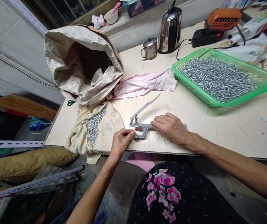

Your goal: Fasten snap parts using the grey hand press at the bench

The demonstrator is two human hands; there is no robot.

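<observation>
Grey metal snap-fastener pliers (pixel 144 131) lie along the table, with a spring and a red piece by the jaw. Their upper lever is raised, slanting up to the right. My right hand (pixel 169 126) is wrapped around the lower handle, whose end shows past the palm. At the jaw, the thumb and fingertips of my left hand (pixel 122 140) are pinched together; whatever they hold is too small to make out. Left of that hand, many small silvery metal pins (pixel 95 126) lie on a crumpled patterned cloth (pixel 111 119).
An open woven sack (pixel 61 62) with dark contents and a white cup (pixel 97 77) stands at back left. A green basket (pixel 195 95) of silvery pins sits at right. Behind are a pink-white towel (pixel 147 84), a lidded mug (pixel 150 49), a kettle (pixel 170 29) and a charging battery (pixel 223 19).
</observation>
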